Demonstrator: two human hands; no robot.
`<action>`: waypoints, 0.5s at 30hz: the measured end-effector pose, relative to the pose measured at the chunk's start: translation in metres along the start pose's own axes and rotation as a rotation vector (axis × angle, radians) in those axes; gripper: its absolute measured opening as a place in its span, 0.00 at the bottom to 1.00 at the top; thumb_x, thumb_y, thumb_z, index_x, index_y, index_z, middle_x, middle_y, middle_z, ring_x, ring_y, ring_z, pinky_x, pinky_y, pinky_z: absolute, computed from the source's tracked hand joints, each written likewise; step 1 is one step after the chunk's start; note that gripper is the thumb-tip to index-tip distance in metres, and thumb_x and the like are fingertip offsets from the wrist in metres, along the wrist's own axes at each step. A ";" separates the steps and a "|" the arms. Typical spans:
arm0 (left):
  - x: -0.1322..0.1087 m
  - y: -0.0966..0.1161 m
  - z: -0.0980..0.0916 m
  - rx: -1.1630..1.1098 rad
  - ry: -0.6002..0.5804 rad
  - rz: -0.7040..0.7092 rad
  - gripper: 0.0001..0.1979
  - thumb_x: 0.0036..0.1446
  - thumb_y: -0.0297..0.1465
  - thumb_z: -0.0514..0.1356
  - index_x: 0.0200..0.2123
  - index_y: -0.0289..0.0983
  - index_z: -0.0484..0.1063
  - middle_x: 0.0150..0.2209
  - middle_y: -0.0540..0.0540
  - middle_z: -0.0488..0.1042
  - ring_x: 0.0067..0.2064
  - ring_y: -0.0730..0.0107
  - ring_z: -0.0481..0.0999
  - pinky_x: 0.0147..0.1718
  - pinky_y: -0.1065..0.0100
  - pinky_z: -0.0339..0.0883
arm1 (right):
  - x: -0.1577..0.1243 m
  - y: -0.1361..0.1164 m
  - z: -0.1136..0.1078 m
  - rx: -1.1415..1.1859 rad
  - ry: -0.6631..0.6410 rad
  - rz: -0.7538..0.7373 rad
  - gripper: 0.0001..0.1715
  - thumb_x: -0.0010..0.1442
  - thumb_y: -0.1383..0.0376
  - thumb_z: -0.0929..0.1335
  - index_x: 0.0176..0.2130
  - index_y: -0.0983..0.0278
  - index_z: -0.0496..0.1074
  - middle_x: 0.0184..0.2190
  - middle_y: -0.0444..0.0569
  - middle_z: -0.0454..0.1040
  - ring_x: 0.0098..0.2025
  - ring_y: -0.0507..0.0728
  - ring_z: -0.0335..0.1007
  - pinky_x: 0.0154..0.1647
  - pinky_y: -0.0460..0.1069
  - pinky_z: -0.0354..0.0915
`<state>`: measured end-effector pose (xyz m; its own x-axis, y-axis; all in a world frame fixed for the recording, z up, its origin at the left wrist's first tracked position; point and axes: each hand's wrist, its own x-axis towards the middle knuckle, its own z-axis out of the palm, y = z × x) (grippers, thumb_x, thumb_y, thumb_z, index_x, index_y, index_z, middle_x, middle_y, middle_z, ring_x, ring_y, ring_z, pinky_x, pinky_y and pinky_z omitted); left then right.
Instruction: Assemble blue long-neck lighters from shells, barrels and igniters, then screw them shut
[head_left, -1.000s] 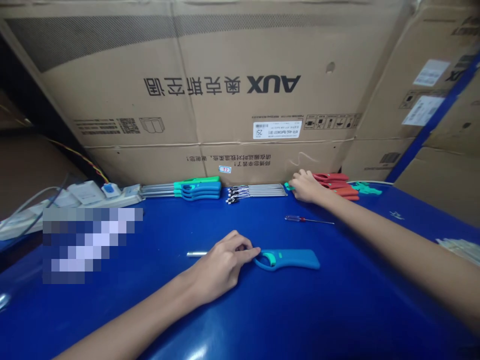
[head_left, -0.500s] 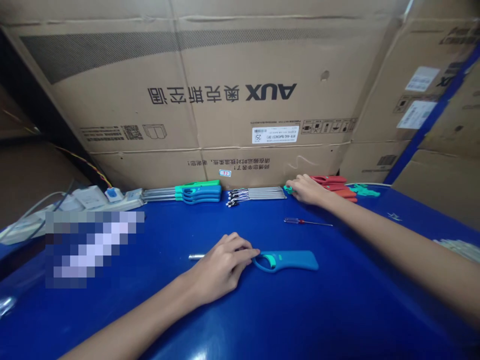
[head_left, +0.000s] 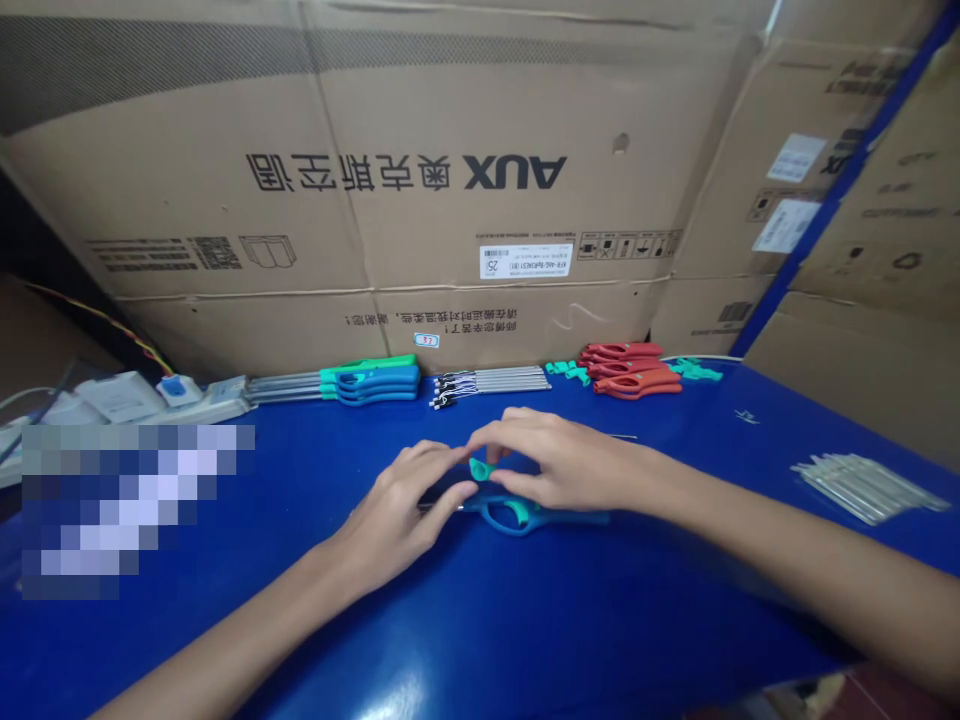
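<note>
A blue lighter handle (head_left: 499, 515) with a green trigger lies on the table, a thin metal rod (head_left: 448, 507) at its left end. Just above that end, my right hand (head_left: 559, 460) pinches a small green plastic collar (head_left: 481, 470) between thumb and forefinger. The collar's open mouth faces left. My left hand (head_left: 409, 500) reaches over the rod with thumb and forefinger apart, their tips close to the collar. Its other fingers are partly hidden, and I cannot tell whether they touch the rod.
Along the cardboard wall lie blue and green lighters with tubes (head_left: 375, 380), metal tubes with wires (head_left: 502, 380), loose green collars (head_left: 568, 372), red and orange handles (head_left: 634, 370) and more green pieces (head_left: 696, 370). Clear sticks (head_left: 866, 485) lie at right. A power strip (head_left: 225, 398) stands left.
My right hand has come from the green collars at the back to the blue handle, bringing one collar. My left hand has shifted slightly left and its thumb and forefinger have spread.
</note>
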<state>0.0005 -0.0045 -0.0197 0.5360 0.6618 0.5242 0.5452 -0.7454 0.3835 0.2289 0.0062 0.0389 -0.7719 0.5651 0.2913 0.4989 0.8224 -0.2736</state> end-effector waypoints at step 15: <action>0.004 -0.003 -0.009 0.041 0.199 0.033 0.07 0.57 0.31 0.62 0.39 0.35 0.73 0.42 0.44 0.80 0.42 0.66 0.80 0.45 0.69 0.73 | -0.010 -0.013 0.024 0.035 -0.031 0.153 0.20 0.64 0.56 0.65 0.50 0.68 0.70 0.44 0.56 0.73 0.48 0.61 0.67 0.51 0.57 0.64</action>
<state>-0.0052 -0.0005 -0.0120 0.4179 0.6054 0.6774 0.5578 -0.7595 0.3347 0.2206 -0.0119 0.0175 -0.6999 0.6809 0.2155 0.5980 0.7237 -0.3446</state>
